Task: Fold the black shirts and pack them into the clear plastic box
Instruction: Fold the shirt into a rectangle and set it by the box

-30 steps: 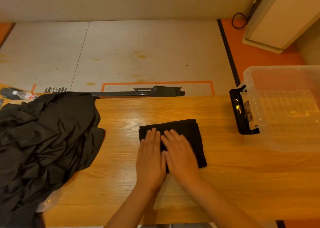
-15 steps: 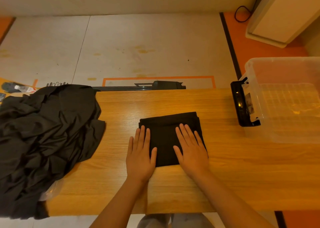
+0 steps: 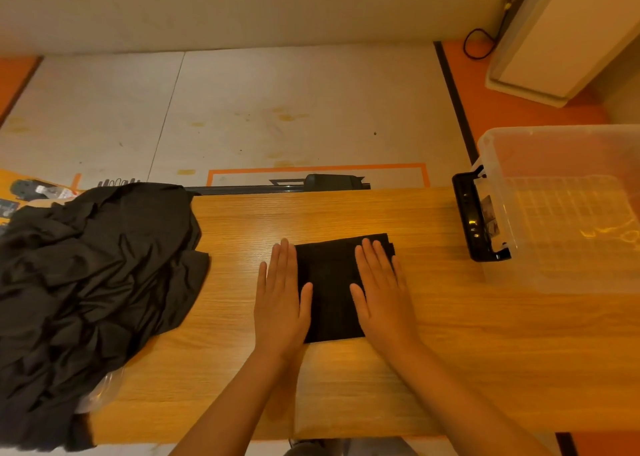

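Note:
A folded black shirt (image 3: 330,289) lies as a small rectangle in the middle of the wooden table (image 3: 450,351). My left hand (image 3: 281,299) rests flat on its left edge, fingers straight and together. My right hand (image 3: 382,294) lies flat on its right side in the same way. Neither hand grips the cloth. A heap of unfolded black shirts (image 3: 86,289) covers the table's left end. The clear plastic box (image 3: 561,275) stands at the right end with nothing black inside, its black handle (image 3: 474,220) facing the folded shirt.
Beyond the table's far edge lies a pale floor with orange tape lines and a dark bar-shaped object (image 3: 311,183). A white cabinet (image 3: 554,32) stands at the back right. Crumpled clear plastic (image 3: 100,391) pokes out under the heap.
Both hands have slid apart from the shirt's middle to its left and right edges, palms flat. The shirt stays in place.

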